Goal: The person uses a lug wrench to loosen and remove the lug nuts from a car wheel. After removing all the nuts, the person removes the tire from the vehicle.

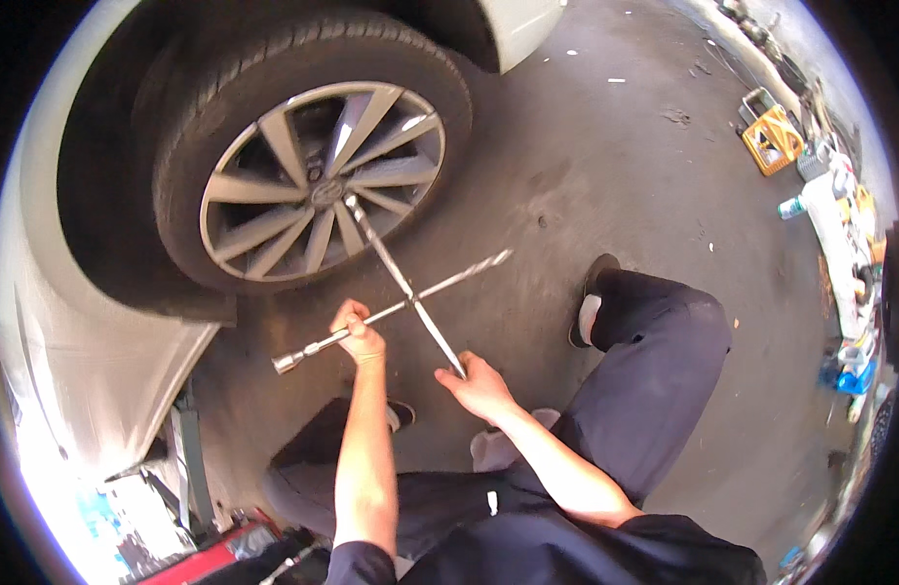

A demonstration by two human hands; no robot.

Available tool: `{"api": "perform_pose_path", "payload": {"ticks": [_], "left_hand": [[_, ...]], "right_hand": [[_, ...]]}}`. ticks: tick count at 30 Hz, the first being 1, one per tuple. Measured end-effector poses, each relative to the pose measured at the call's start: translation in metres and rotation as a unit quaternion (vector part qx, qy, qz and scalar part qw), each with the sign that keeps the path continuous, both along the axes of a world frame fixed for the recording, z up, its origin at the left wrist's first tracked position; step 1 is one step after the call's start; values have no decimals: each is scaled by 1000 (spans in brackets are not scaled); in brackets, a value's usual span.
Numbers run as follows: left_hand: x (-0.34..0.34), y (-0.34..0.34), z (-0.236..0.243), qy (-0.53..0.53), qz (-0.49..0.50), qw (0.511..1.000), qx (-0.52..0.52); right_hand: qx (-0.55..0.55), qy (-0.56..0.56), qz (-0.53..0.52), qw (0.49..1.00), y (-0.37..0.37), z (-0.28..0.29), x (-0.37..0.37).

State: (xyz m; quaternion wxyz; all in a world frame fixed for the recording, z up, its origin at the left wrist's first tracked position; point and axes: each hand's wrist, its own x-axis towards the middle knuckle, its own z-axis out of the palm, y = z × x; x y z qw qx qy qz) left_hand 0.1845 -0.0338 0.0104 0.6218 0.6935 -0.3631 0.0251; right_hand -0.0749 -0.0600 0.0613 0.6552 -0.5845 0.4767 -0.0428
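Wrench (410,300) in left hand (360,333)

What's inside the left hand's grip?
One arm of the cross wrench passes through the left hand, visible on both sides, with its socket end showing. The gripped stretch itself is covered.

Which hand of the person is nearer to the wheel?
Left. The left hand grips the cross wrench just below the wheel; the right hand is farther off, at the wrench's lower end.

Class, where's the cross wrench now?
In the head view, left of centre: the wrench is in the left hand and right hand, one end at the wheel.
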Motion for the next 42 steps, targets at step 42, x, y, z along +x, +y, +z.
{"api": "perform_pose_path", "payload": {"ticks": [42], "left_hand": [[-64,90,153,359,-299,818,336]], "right_hand": [[-186,118,-90,971,6,-46,-45]]}}
